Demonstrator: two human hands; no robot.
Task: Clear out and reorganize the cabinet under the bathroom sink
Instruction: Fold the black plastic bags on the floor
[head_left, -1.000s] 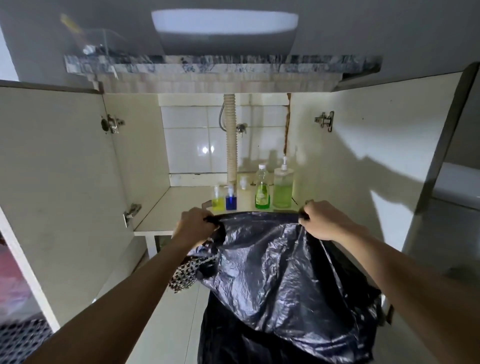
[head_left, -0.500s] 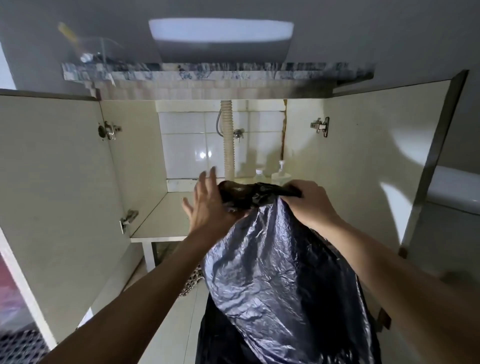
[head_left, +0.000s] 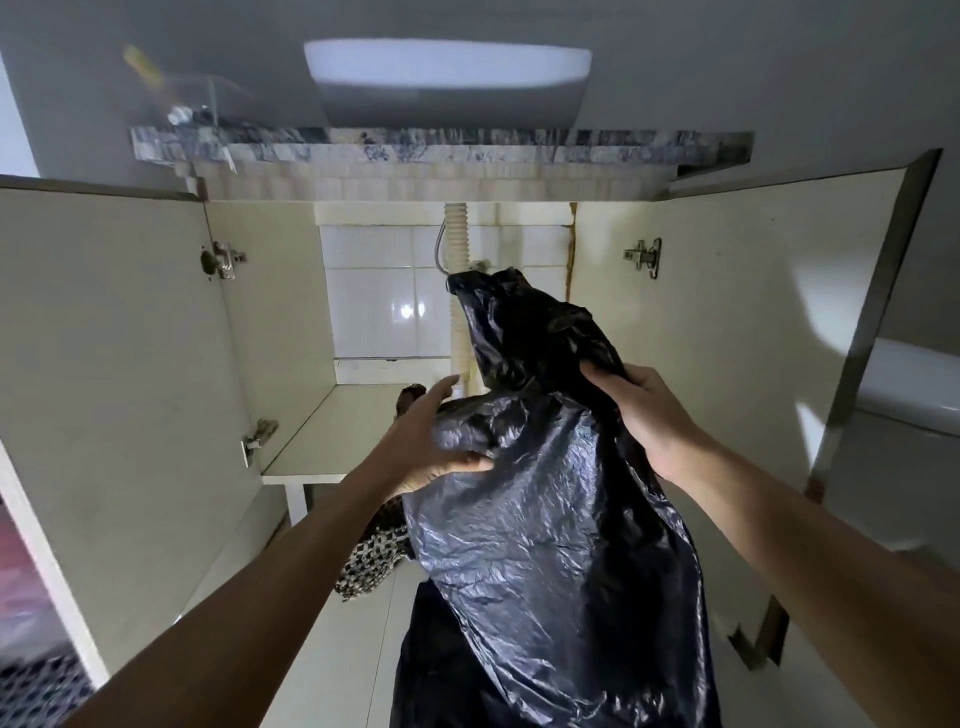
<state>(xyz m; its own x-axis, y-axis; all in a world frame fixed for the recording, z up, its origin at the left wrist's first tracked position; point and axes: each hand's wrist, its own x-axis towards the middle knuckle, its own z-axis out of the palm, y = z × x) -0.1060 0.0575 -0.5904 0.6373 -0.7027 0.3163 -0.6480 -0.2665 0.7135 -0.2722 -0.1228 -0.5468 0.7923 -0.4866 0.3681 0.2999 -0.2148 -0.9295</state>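
A large black plastic bag (head_left: 550, 519) stands bulging in front of the open cabinet under the sink. Its gathered top sticks up past my hands. My right hand (head_left: 641, 418) grips the bunched neck from the right. My left hand (head_left: 431, 441) holds the bag's upper left side, thumb on the front and fingers behind. The cabinet shelf (head_left: 332, 431) shows bare at the left; the bag hides its middle and right, and any bottles there.
Both cabinet doors stand wide open, left door (head_left: 104, 389) and right door (head_left: 727, 338). A ribbed white drain hose (head_left: 460, 291) runs down the tiled back wall. A patterned cloth (head_left: 374, 556) lies on the floor left of the bag. A white toilet (head_left: 909, 389) sits at right.
The bag's mouth went from spread between both hands to gathered and raised. My left hand let go of the rim and moved onto the bag's side. The bottles are now hidden.
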